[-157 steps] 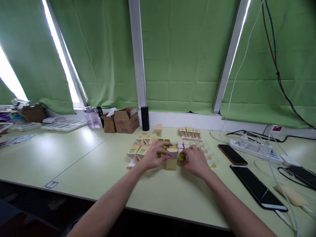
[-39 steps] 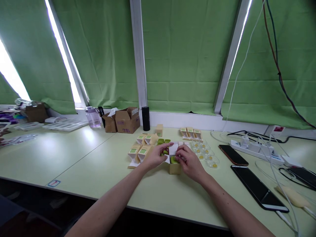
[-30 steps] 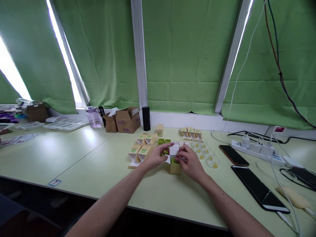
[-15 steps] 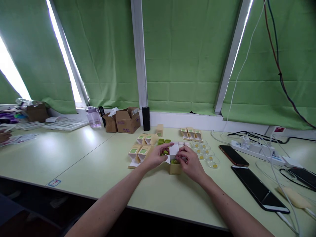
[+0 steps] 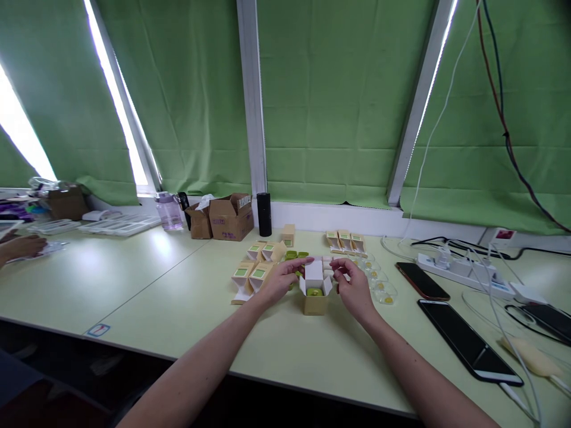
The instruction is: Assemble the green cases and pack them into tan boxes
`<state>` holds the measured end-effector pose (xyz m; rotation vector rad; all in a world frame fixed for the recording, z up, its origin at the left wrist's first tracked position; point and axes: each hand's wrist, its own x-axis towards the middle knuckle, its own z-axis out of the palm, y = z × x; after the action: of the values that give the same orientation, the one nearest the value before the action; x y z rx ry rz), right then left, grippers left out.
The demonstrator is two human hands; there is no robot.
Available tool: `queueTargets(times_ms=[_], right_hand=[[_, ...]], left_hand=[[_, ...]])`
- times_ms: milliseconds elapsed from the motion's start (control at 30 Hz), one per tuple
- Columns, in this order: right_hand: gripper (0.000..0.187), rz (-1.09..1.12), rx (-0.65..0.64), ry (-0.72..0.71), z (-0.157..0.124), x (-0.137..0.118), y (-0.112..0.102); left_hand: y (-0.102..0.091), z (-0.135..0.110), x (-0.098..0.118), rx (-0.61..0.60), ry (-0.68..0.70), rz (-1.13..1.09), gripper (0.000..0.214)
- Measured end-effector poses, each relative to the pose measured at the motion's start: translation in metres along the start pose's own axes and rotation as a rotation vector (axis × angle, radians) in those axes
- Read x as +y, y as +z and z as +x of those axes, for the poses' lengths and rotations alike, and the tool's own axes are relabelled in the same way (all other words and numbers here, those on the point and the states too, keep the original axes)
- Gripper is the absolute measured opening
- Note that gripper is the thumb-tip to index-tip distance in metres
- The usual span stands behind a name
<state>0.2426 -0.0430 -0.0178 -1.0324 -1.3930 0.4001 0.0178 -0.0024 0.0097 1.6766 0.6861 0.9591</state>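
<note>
A small tan cardboard box [image 5: 315,306] stands upright on the table with its white lid and side flaps raised. A green object [image 5: 314,292] sits inside it. My left hand [image 5: 282,280] is beside the box's left flap, its fingers stretched and apart, holding nothing that I can see. To the right of the box, my right hand [image 5: 354,289] hovers with loosely bent fingers apart, off the flap. Behind the box lie small white pieces [image 5: 328,266] near my right fingertips. More green pieces [image 5: 291,255] lie behind my left hand, partly hidden by it.
Several opened tan boxes [image 5: 243,273] lie at left, others [image 5: 345,241] at the back. Clear plastic pieces with yellow centres [image 5: 384,293] lie at right, then two phones [image 5: 468,339] and a power strip [image 5: 466,275]. Another person's hand [image 5: 24,246] is at far left.
My right hand has drawn back from inside the box to the right, and the box's right flap now shows. My left hand has barely moved. The other person's hand has come further in.
</note>
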Motion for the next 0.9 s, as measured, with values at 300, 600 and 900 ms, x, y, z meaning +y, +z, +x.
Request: queueTargets(times_ms=[300, 600, 900], right_hand=[[0.025, 0.102, -0.032, 0.168, 0.001, 0.007, 0.003], [0.028, 0.130, -0.072, 0.175, 0.001, 0.007, 0.004], [0.033, 0.166, -0.101, 0.230, 0.001, 0.002, 0.004]], left_hand=[[0.002, 0.002, -0.006, -0.006, 0.048, -0.008, 0.071], [0.006, -0.002, -0.006, -0.023, 0.108, 0.089, 0.054], [0.012, -0.003, -0.011, -0.008, 0.146, 0.152, 0.048]])
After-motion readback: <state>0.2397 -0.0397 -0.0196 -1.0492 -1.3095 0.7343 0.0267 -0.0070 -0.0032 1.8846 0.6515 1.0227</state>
